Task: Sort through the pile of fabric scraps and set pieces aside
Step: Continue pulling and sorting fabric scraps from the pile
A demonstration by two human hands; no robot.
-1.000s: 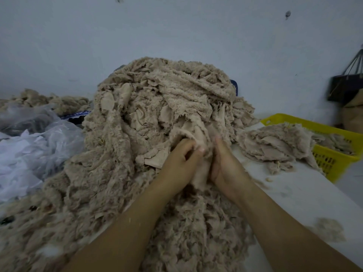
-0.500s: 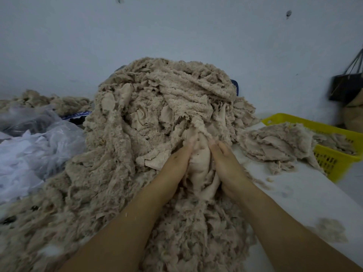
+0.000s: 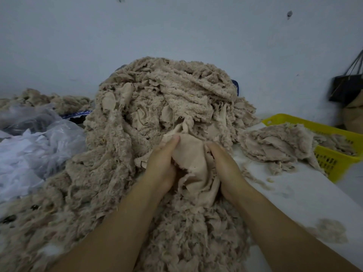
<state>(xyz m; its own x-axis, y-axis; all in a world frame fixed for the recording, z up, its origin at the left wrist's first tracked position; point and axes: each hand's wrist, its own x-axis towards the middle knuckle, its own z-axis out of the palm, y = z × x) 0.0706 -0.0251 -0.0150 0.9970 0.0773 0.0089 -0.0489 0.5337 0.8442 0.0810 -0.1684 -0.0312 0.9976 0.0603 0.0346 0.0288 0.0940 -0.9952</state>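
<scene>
A tall pile of beige fleecy fabric scraps fills the middle of the white table and spills toward me. At its front, both hands hold one smooth-backed beige scrap. My left hand grips its left edge, thumb on top. My right hand grips the right edge, fingers tucked behind the cloth. A smaller stack of set-aside scraps lies to the right of the pile.
A yellow plastic basket with more scraps sits at the table's right edge. Clear plastic bags lie at the left, with another scrap heap behind. A dark bag hangs on the wall. Bare table shows at right.
Both hands have pulled the scrap a little out of the pile toward me and spread it wider between them; more of its smooth side now shows.
</scene>
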